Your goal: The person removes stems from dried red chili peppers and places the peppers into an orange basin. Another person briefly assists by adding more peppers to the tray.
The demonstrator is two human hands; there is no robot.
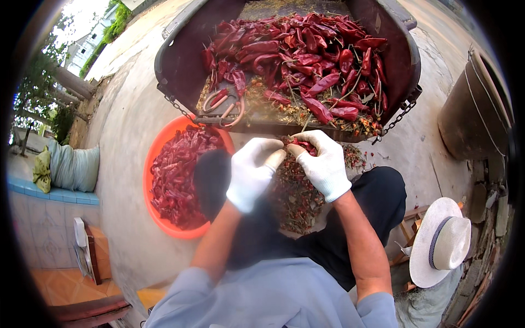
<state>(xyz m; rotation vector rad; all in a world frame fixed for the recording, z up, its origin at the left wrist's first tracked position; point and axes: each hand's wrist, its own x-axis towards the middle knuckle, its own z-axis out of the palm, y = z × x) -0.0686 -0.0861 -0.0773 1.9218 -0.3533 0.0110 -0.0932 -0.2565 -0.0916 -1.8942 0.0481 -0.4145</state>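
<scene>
My left hand (252,170), in a white glove, has its thumb and forefinger pinched together; what lies between them is too small to make out. Close beside it, fingertips nearly meeting, my right hand (324,167) in a matching glove holds a dried red chili (309,147), mostly hidden by the fingers. Just beyond both hands is the open end of a dark cart bed (178,65) with a heap of dried red chilies (306,54). A pair of scissors (232,112) with wrapped loop handles lies at its near left edge.
An orange basin (150,191) full of red chili pieces stands left of my knees. Stems and scraps (298,202) cover the ground between my legs. To the right are a tall brown bucket (465,115) and a pale brimmed hat (454,240). Chains (398,123) hang at the cart's corners.
</scene>
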